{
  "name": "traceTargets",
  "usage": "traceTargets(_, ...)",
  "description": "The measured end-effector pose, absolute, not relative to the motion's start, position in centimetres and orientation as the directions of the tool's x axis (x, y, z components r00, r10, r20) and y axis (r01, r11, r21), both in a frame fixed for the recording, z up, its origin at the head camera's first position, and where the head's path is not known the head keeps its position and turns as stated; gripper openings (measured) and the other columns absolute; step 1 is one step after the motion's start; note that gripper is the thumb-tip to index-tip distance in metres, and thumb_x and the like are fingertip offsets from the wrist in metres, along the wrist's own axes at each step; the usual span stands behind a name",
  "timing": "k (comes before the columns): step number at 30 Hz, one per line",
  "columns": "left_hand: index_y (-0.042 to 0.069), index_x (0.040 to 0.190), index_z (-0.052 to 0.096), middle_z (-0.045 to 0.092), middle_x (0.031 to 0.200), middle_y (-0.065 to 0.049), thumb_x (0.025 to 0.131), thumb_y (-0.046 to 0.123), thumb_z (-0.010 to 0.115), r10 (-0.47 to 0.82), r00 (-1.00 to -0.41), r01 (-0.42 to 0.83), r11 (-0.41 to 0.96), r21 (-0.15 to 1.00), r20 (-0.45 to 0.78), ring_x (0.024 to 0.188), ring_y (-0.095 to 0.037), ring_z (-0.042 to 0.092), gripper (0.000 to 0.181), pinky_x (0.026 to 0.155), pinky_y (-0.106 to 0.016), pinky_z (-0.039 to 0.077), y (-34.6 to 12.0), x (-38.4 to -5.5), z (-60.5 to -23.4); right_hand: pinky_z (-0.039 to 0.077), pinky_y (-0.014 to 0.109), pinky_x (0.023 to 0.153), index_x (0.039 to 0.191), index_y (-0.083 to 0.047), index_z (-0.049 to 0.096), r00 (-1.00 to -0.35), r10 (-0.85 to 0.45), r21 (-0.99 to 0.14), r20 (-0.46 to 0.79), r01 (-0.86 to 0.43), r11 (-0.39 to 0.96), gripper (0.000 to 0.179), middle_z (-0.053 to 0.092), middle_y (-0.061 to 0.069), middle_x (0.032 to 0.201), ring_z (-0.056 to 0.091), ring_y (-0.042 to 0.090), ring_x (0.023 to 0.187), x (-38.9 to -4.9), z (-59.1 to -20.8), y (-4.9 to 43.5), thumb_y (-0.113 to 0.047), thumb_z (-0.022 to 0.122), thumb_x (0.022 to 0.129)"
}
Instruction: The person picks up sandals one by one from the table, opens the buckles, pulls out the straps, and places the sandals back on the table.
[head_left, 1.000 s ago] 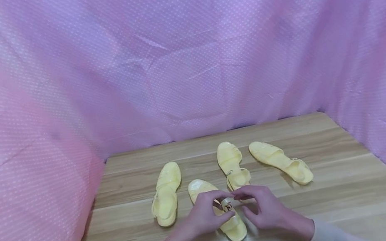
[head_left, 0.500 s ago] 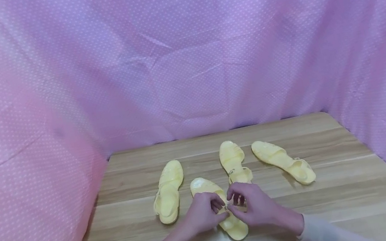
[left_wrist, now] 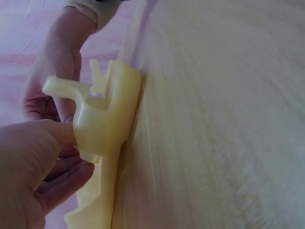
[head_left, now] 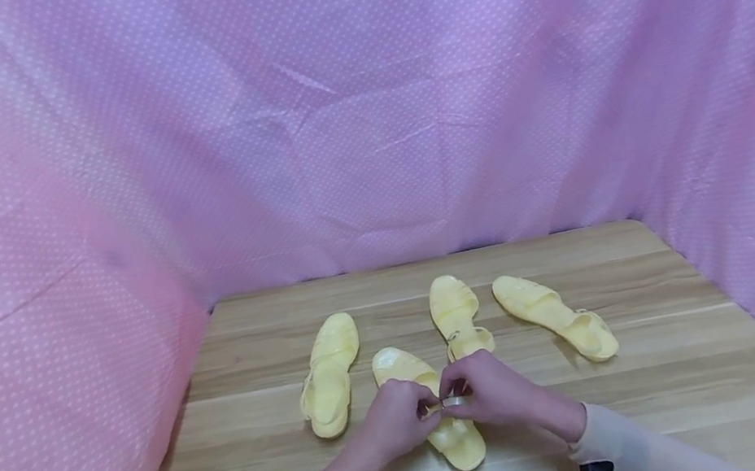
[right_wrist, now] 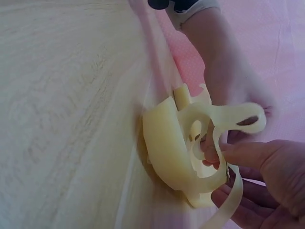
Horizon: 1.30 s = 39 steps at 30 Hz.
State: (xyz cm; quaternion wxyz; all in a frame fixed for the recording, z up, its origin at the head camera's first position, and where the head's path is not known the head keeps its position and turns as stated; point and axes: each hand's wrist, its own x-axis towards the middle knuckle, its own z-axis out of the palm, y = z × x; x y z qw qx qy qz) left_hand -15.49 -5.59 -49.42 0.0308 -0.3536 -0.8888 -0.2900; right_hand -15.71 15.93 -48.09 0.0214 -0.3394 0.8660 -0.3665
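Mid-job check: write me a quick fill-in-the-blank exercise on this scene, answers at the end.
1. Altogether, ____ sandals lie on the table.
2. Their colour is ____.
3. The left hand and right hand meet at the strap of the sandal lying ____ (nearest to / farthest from) the person.

Answers: four; yellow; nearest to.

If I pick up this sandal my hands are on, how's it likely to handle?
The sandal may flex, at least at its thin, curling strap. It's unlikely to roll, since it lies flat on the table. The shine on its toe suggests a smooth, possibly slippery surface.
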Motion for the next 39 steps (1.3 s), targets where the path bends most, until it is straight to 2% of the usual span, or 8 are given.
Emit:
traceTargets(4, 0.01, 0.084, 0.082, 0.073, 0.066, 0.005, 0.082, 0.013, 0.086, 0.635, -0.714, 0.692, 0.58, 0.43, 0.295, 0.06, 0.009, 0.052, 0.004, 0.06, -0.004, 0.043, -5.8, -15.6, -49.2, 0.059, 0.021, 0.071, 0.089, -0.014, 0.076, -0.769, -0.603, -0.652, 0.211, -0.57, 0.499, 0.013, 0.074, -0.006, 0.082, 0.066, 0.001, 0.077, -15.7, -48.0, 16.0, -0.014, 0.089, 0.086)
traceTargets(8, 0.009, 0.084, 0.081, 0.075, 0.069, 0.003, 0.08, 0.011, 0.086, 0.626, -0.729, 0.674, 0.586, 0.45, 0.277, 0.061, 0.006, 0.058, 0.007, 0.061, -0.005, 0.046, -6.0, -15.8, -49.0, 0.059, 0.022, 0.074, 0.089, -0.015, 0.073, -0.781, -0.591, -0.667, 0.203, -0.552, 0.5, 0.015, 0.071, -0.009, 0.083, 0.064, -0.001, 0.08, -15.6, -48.1, 16.2, -0.011, 0.087, 0.086)
traceTargets(13, 0.009, 0.091, 0.082, 0.079, 0.077, 0.002, 0.085, 0.015, 0.087, 0.632, -0.726, 0.677, 0.585, 0.447, 0.273, 0.065, 0.004, 0.063, 0.01, 0.062, -0.005, 0.048, -5.7, -15.9, -48.6, 0.06, 0.023, 0.073, 0.091, -0.016, 0.074, -0.794, -0.572, -0.693, 0.206, -0.531, 0.488, 0.014, 0.073, -0.008, 0.086, 0.066, 0.0, 0.08, -15.5, -48.3, 16.5, -0.015, 0.087, 0.088)
traceTargets(17, 0.011, 0.088, 0.082, 0.078, 0.076, 0.003, 0.087, 0.015, 0.086, 0.642, -0.72, 0.68, 0.578, 0.451, 0.262, 0.065, 0.005, 0.061, 0.006, 0.062, -0.005, 0.047, -5.6, -15.9, -48.4, 0.061, 0.023, 0.073, 0.093, -0.015, 0.074, -0.791, -0.572, -0.701, 0.217, -0.534, 0.472, 0.013, 0.074, -0.006, 0.088, 0.067, 0.002, 0.081, -15.3, -48.6, 16.5, -0.014, 0.086, 0.089)
traceTargets(23, 0.011, 0.085, 0.079, 0.075, 0.074, 0.003, 0.084, 0.011, 0.087, 0.628, -0.746, 0.645, 0.6, 0.473, 0.221, 0.065, 0.003, 0.061, 0.008, 0.062, -0.008, 0.049, -5.9, -16.0, -48.5, 0.061, 0.021, 0.073, 0.094, -0.015, 0.073, -0.793, -0.566, -0.703, 0.227, -0.536, 0.468, 0.014, 0.072, -0.007, 0.091, 0.066, 0.001, 0.084, -15.1, -49.1, 16.5, -0.008, 0.084, 0.088)
traceTargets(30, 0.013, 0.089, 0.079, 0.077, 0.077, 0.003, 0.087, 0.018, 0.086, 0.649, -0.728, 0.668, 0.6, 0.44, 0.221, 0.068, 0.0, 0.064, 0.009, 0.064, -0.01, 0.05, -5.6, -16.2, -48.4, 0.061, 0.021, 0.073, 0.092, -0.015, 0.07, -0.795, -0.55, -0.706, 0.254, -0.542, 0.456, 0.017, 0.072, -0.006, 0.09, 0.068, 0.003, 0.083, -15.1, -49.3, 16.3, -0.007, 0.085, 0.087)
traceTargets(36, 0.013, 0.086, 0.079, 0.076, 0.076, 0.004, 0.086, 0.015, 0.087, 0.632, -0.753, 0.638, 0.633, 0.438, 0.184, 0.068, 0.0, 0.064, 0.008, 0.063, -0.011, 0.05, -5.8, -16.3, -48.4, 0.061, 0.021, 0.07, 0.092, -0.014, 0.07, -0.792, -0.546, -0.702, 0.273, -0.552, 0.45, 0.017, 0.071, -0.005, 0.09, 0.068, 0.002, 0.082, -15.0, -49.4, 16.4, -0.004, 0.083, 0.087)
traceTargets(39, 0.014, 0.088, 0.078, 0.077, 0.079, 0.004, 0.085, 0.018, 0.087, 0.635, -0.747, 0.65, 0.636, 0.416, 0.197, 0.07, -0.001, 0.066, 0.011, 0.063, -0.012, 0.05, -5.9, -16.3, -48.4, 0.061, 0.021, 0.069, 0.092, -0.014, 0.07, -0.789, -0.544, -0.7, 0.285, -0.559, 0.444, 0.018, 0.071, -0.005, 0.09, 0.068, 0.003, 0.082, -15.0, -49.4, 16.5, -0.004, 0.083, 0.087)
